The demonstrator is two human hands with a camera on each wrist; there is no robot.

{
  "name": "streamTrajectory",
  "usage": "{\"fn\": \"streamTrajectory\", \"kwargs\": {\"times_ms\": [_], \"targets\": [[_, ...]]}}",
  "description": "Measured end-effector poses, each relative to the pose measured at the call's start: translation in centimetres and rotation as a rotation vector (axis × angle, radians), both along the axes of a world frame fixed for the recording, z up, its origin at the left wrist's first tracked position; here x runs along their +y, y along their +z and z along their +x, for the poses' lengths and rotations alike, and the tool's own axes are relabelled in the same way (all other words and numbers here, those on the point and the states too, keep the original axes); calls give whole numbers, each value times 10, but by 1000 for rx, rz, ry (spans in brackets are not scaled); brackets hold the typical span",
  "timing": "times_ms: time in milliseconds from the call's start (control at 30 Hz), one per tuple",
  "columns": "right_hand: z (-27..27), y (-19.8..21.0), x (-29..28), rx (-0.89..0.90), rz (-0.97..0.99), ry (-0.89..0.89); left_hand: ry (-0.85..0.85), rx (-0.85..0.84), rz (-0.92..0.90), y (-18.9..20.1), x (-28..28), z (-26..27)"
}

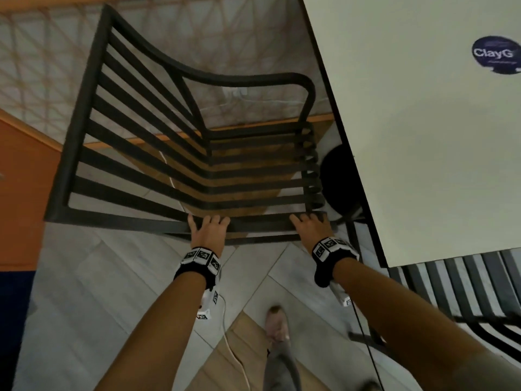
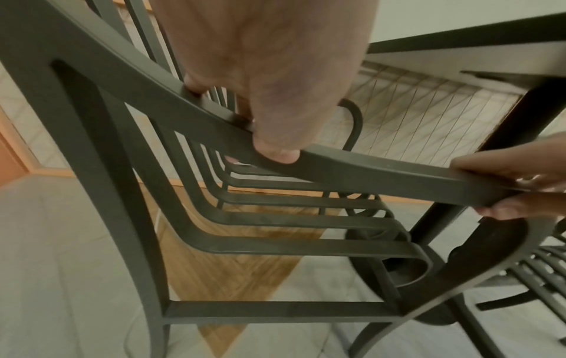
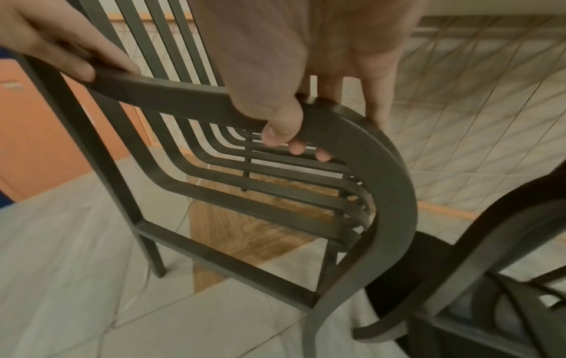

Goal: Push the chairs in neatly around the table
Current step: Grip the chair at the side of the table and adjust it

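Observation:
A dark metal slatted chair [image 1: 174,153] stands left of the white table [image 1: 423,136], its seat beside the table's edge. Both hands grip one top rail of the chair frame. My left hand [image 1: 208,227] wraps the rail [image 2: 352,169] near its middle, thumb below and fingers over the far side. My right hand [image 1: 310,224] grips the rail's rounded corner [image 3: 352,130] nearest the table, thumb in front and fingers curled behind. In the left wrist view the right hand [image 2: 520,184] shows at the rail's end.
A second slatted chair [image 1: 465,292] sits at the table's near side, right of my right arm. The table's black round base [image 1: 335,179] lies under its edge. Grey floor tiles with a wooden inlay, an orange wall at left. A shoe [image 1: 277,323] stands below.

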State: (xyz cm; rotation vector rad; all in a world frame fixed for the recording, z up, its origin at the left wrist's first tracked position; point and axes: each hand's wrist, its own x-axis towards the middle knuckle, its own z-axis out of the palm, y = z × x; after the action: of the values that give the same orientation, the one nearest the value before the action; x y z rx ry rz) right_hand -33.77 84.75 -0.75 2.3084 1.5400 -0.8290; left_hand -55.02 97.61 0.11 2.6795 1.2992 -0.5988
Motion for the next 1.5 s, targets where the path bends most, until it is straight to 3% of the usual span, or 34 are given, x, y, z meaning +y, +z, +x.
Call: {"fn": "streamTrajectory", "kwargs": {"times_ms": [167, 633, 866, 999, 1233, 1333, 1399, 1499], "targets": [[30, 10, 4, -5, -57, 1, 66, -48, -37, 7, -11, 27], [32, -5, -9, -45, -8, -34, 115, -85, -66, 4, -26, 31], [19, 5, -31, -69, 144, -126, 64, -229, -102, 16, -37, 21], [-4, 45, -55, 134, 208, -148, 5, -311, -139, 45, -69, 28], [-6, 172, -159, 398, 309, 6, -148, -443, -100, 133, -165, 88], [34, 223, -236, 378, 357, -34, -276, -519, -97, 176, -223, 125], [86, 258, -344, 294, 395, -69, -371, -563, -62, 211, -314, 171], [118, 272, -363, 213, 383, -122, -398, -527, -88, 231, -315, 193]]}}
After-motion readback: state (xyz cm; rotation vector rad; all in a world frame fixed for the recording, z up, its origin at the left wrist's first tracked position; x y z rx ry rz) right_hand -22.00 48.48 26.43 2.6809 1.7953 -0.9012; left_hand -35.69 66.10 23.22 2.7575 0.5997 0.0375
